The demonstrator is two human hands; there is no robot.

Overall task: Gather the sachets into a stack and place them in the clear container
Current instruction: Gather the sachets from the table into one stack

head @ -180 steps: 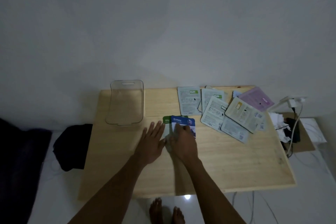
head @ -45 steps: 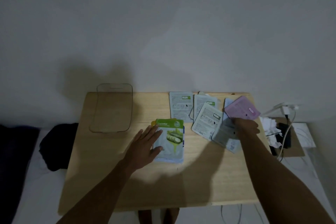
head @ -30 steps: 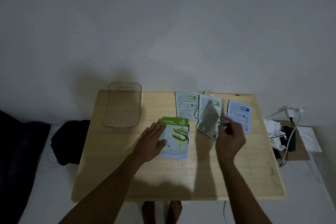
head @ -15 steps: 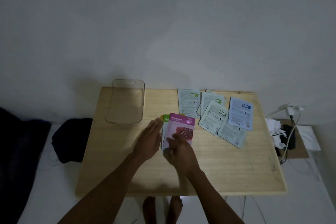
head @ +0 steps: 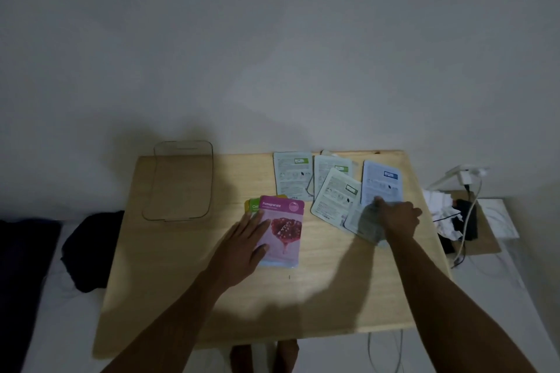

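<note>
1. The right hand, at right of centre in the frame, presses its fingers down on a pale grey sachet lying face-down. The sachet is blurred, and I cannot tell whether the fingers have closed on an edge or only rest flat on it.
2. The left hand lies open and flat, palm down, on the left side of the stack. It grips nothing and only pins the pile, which has a pink pomegranate sachet on top and green and yellow edges showing at its upper left.
3. The stack lies to the left of the right hand and slightly lower in the frame, with bare wooden tabletop between them. I judge that path to be free for a slide or a carry.
4. The grey sachet lies at a slant, while the stack's long axis runs up and down the frame, so it needs a turn to line up.
5. Four more face-down sachets fan out above: a green-labelled one, two overlapping ones and a blue-labelled one, which touches the right hand's fingertips.
6. The clear plastic container stands left of centre, near the table's far edge, apart from the stack and nearer the left hand.
</note>
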